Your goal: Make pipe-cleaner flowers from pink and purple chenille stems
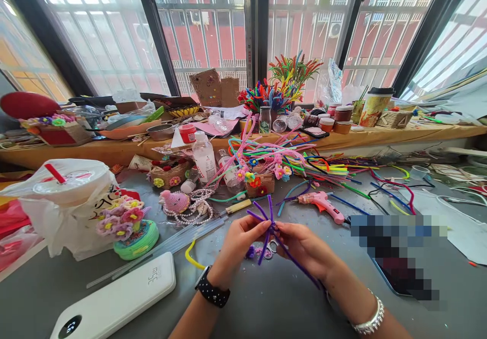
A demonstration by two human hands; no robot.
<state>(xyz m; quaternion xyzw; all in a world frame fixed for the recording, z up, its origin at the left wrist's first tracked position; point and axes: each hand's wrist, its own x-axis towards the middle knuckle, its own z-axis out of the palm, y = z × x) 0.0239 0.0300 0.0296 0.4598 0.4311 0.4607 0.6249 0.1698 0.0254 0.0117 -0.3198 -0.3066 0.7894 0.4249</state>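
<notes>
Purple pipe cleaners, crossed into a star-like bunch, are held up between both hands over the table. My left hand pinches the bunch near its crossing point, thumb on top. My right hand grips the same bunch from the other side, and one long purple strand trails down beneath it. Below the fingers lie scissors, partly hidden, and a small purple curled piece. A yellow pipe cleaner curves beside my left wrist.
A pink glue gun lies beyond my right hand, a partly blurred phone to the right. At left are a white power bank, a green flower-topped piece and a bagged drink cup. Loose pipe cleaners pile up behind.
</notes>
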